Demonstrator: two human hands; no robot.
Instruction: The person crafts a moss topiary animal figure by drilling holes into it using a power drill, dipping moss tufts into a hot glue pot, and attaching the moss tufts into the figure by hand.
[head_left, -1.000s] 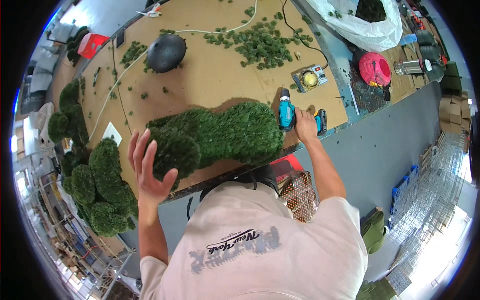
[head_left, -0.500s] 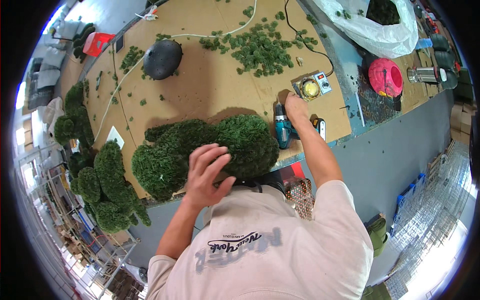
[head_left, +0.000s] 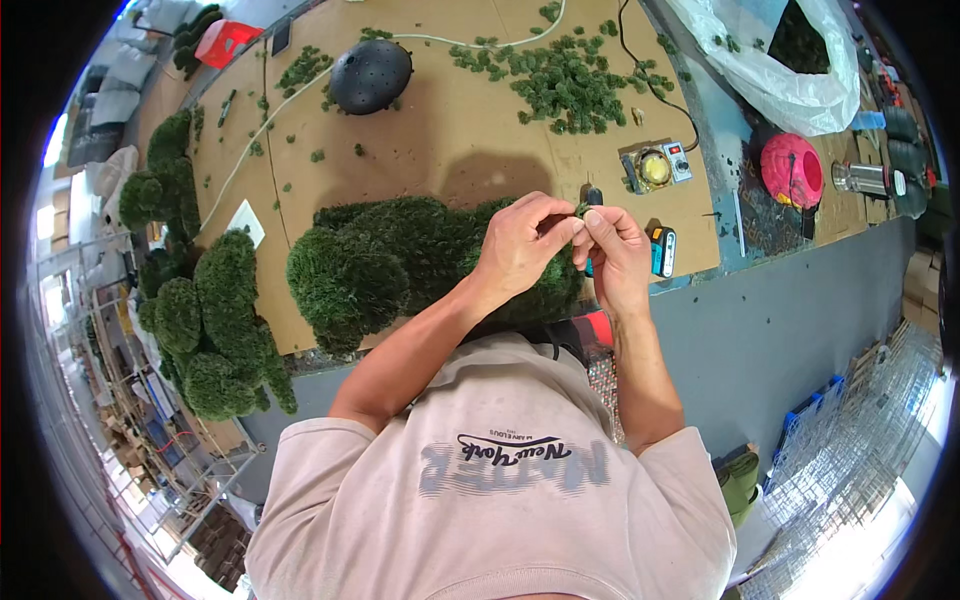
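Note:
My left hand point(head_left: 522, 246) and my right hand point(head_left: 619, 262) meet fingertip to fingertip above the near side of the table. Pinched between them is a small green artificial plant tuft point(head_left: 582, 210), mostly hidden by the fingers. Below the left hand and forearm lies a large bushy green artificial foliage piece point(head_left: 385, 258), made of several rounded clumps. Behind my right hand is a teal and black cordless drill point(head_left: 662, 250), its body largely covered. Just beyond it sits a small heated pot point(head_left: 655, 170) of yellowish stuff, beside a control box point(head_left: 679, 162) with a knob.
Loose green tufts point(head_left: 570, 92) are heaped on the cardboard-covered table point(head_left: 440, 160). A black perforated dome point(head_left: 371, 76) stands far left of them. A white plastic bag point(head_left: 820, 98), pink container point(head_left: 791, 172) and metal flask point(head_left: 865, 180) are at right. More foliage pieces point(head_left: 225, 290) hang at left.
My right hand has come back from beside the pot toward me. My left hand has lifted off the foliage and moved right to meet it at the tuft. The view has shifted slightly.

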